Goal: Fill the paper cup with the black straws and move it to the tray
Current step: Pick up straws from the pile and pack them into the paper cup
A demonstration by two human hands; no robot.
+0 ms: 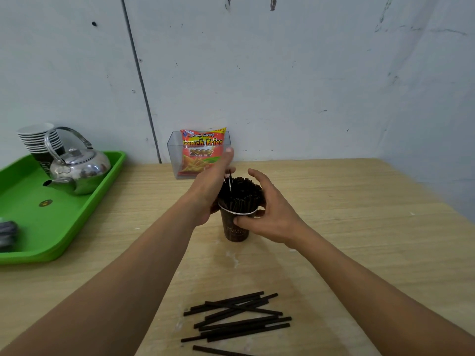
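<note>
Paper cup (236,228): dark brown with a white rim, upright on the table (359,227) near its middle, well apart from the tray. Its printed lettering is too small to read.
Straws in cup (243,194): a dense bundle of black straws stands in it, ends well above the rim. One straw pokes up higher at the left edge, beside the left hand.
Right hand (270,214): its grip is clamped on the cup, with the thumb laid across the front just under the rim and the fingers curved round the far side of the bundle, their tips hidden.
Left hand (208,191): against the left side of cup and bundle, back toward the camera. The palm is hidden and one raised fingertip is blurred, so I cannot tell if this grip is closed on anything.
Loose straws (236,319): an untidy pile lying flat on the near table; the nearest is cut off by the frame's bottom edge.
Green tray (77,217): at the table's left, cut off by the frame edge.
On the tray: a shiny metal kettle (77,170), a stack of paper cups (38,140) partly hidden behind it, and a dark blurred object (7,232) at the edge that I cannot identify.
Clear box (172,155): against the wall, holding a French fries snack packet (201,150), partly covered by the left hand.
</note>
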